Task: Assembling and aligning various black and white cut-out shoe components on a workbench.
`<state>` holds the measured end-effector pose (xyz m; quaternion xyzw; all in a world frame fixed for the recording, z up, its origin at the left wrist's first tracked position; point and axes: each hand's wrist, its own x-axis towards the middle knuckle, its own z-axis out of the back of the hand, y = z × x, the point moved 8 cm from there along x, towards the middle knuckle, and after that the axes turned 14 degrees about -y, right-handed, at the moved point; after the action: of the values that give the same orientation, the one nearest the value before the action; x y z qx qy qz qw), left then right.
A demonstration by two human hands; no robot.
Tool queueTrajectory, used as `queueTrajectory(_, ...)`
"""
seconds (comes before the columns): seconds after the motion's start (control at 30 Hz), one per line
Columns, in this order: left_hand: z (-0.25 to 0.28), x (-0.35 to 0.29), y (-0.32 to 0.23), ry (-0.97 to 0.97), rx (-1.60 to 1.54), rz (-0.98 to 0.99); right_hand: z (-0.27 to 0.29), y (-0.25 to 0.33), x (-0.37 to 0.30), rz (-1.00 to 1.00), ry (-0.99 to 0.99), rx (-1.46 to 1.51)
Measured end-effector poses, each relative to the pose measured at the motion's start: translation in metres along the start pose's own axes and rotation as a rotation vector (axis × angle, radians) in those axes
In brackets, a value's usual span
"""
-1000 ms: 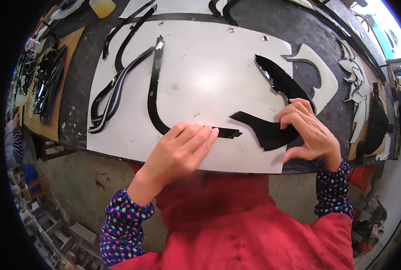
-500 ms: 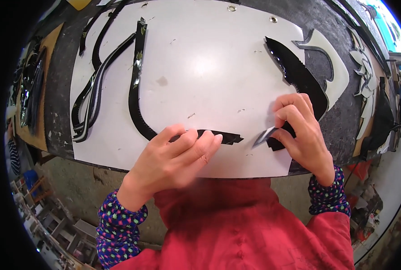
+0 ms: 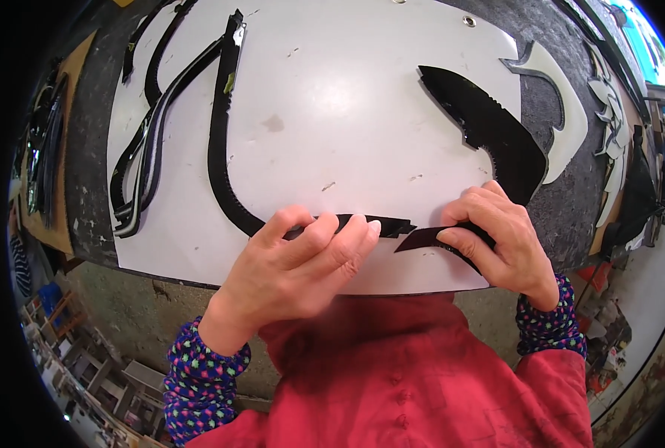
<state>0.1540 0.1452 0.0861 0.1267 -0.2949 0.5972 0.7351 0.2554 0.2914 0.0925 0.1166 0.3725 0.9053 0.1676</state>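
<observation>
On the white sheet, a long black strip with a toothed inner edge runs down and bends right beneath my left hand. That hand's fingers are closed on the strip near its ragged right end. My right hand pinches a thin, flat, dark blade-like piece with a slanted, pointed end, its tip just right of the strip's end. What lies inside the palm is hidden. Under and behind my right hand lies a broad curved black piece, its lower end partly covered.
More black strips lie on the sheet's left side. A white curved piece rests to the right, with several smaller white pieces beyond it. Dark strips sit on a brown board at far left. The table's near edge curves below my hands.
The blade-like piece, blurred and pale before, now shows its dark face, tilted lower and nearer the strip's end. My right hand is slightly lower; the left keeps its hold.
</observation>
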Motion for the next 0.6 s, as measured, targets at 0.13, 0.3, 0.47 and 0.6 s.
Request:
queueTrajectory(0.13, 0.0007, -0.0008, 0.0012, -0.003, -0.013, 0.014, -0.0053, -0.0009, -0.0009, -0.025, 0.026, -0.037)
queueTrajectory(0.3, 0.0005, -0.0009, 0.0017, -0.008, -0.022, 0.018, -0.0055, -0.0030, -0.0006, -0.052, -0.014, -0.036)
queueTrajectory(0.47, 0.0012, -0.0004, 0.0019, -0.030, -0.018, 0.010, -0.0057, -0.0010, -0.0012, -0.073, -0.014, -0.061)
queueTrajectory(0.6, 0.0011, -0.0008, 0.0017, -0.029, -0.021, 0.014, -0.0068, -0.0011, -0.0016, -0.083, -0.030, -0.062)
